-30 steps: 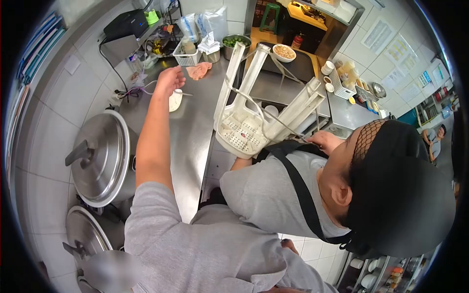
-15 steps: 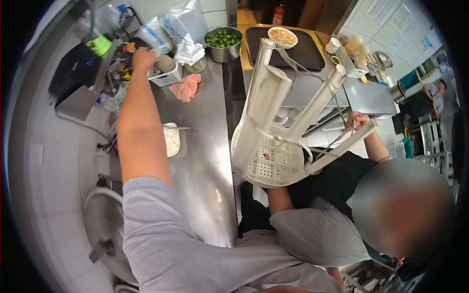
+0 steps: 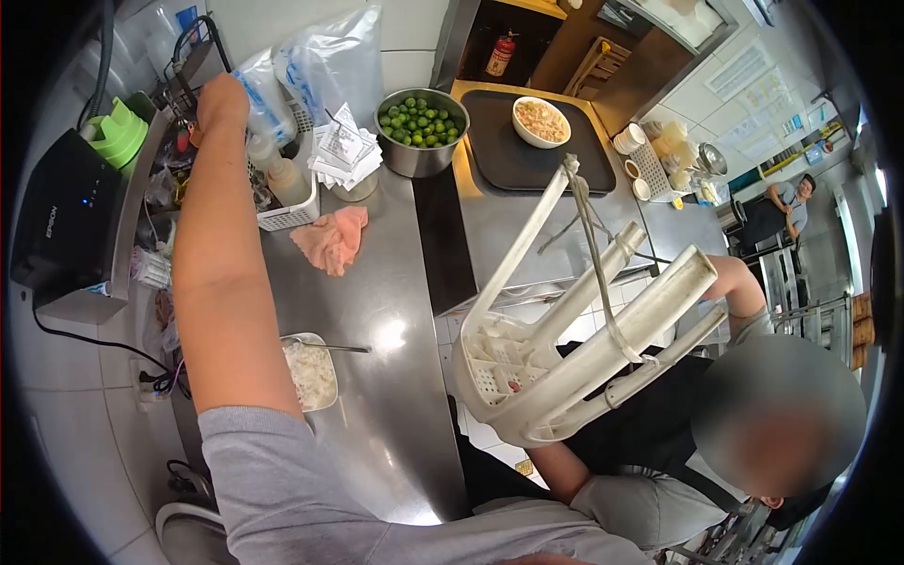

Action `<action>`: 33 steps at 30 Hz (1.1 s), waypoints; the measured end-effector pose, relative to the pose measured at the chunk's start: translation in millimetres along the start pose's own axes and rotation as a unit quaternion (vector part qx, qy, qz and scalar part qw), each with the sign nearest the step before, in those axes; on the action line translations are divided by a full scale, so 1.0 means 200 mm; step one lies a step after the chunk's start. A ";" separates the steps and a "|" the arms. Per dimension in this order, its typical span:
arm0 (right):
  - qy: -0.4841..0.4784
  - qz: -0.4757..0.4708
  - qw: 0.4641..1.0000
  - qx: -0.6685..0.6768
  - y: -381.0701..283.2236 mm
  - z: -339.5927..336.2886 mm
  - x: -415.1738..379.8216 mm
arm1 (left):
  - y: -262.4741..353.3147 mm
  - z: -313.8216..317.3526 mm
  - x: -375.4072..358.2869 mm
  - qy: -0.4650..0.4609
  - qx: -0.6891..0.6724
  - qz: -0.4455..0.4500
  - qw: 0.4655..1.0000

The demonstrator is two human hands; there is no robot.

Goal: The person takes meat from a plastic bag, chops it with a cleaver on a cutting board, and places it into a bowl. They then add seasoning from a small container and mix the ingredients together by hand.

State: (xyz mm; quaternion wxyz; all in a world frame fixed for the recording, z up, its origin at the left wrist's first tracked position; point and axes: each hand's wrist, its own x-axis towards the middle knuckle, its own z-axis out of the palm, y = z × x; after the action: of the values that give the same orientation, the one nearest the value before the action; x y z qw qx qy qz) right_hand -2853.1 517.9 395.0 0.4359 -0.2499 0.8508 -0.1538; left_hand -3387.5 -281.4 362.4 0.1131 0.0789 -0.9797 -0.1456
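My left hand [image 3: 223,102] reaches far out to the upper left, over a cluttered metal shelf beside the wall. Its fingers look curled down and closed, and the hand itself hides what is in them. Just below it is a small orange-red item [image 3: 196,137]. To its right stands a white plastic basket [image 3: 290,217] holding squeeze bottles [image 3: 285,181] and plastic bags [image 3: 330,71]. Under my forearm sits a container of white rice [image 3: 314,372] with a spoon, partly covered by the arm. My right hand is out of view.
A co-worker at right holds an upturned white plastic stool [image 3: 537,367] beside the counter [image 3: 386,443]. Nearby are a pink cloth [image 3: 332,240], paper slips [image 3: 346,151], a pot of green limes [image 3: 422,132], a black printer [image 3: 71,212] and a bowl [image 3: 541,122] on a dark tray [image 3: 490,155].
My view has shifted, and my left hand is a bit farther up and left over the shelf. The co-worker's stool has turned and tilted, its legs now leaning more to the right.
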 end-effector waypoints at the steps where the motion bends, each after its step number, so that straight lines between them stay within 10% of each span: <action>1: 0.004 -0.050 0.994 -0.100 -0.07 -0.03 -0.03 | -0.01 0.00 0.02 -0.002 -0.001 -0.003 1.000; 13: 0.123 0.219 0.968 0.009 -0.23 0.61 -0.17 | 0.08 -0.31 0.03 0.121 -0.020 0.044 0.992; 17: 0.218 0.348 0.907 0.093 -0.22 1.35 -0.21 | 0.12 -0.40 0.07 0.188 -0.096 0.107 0.972; 19: 0.250 0.404 0.868 0.142 -0.23 1.83 -0.20 | 0.20 -0.53 -0.04 0.372 -0.224 0.183 0.882; 28: 0.282 0.562 0.682 0.374 -1.01 3.81 -0.19 | 0.66 -1.21 -1.10 0.272 -0.538 0.229 0.764; 33: 0.336 0.541 0.670 0.382 -1.09 4.28 -0.21 | 0.57 -1.62 -1.67 0.419 -0.424 0.303 0.743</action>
State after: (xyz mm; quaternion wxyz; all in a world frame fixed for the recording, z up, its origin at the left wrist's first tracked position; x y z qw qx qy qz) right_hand -2067.9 323.4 35.8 0.1850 0.5105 0.7931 -0.2760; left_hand -3000.5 -197.2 632.4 0.5726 -0.2254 -0.6429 -0.4561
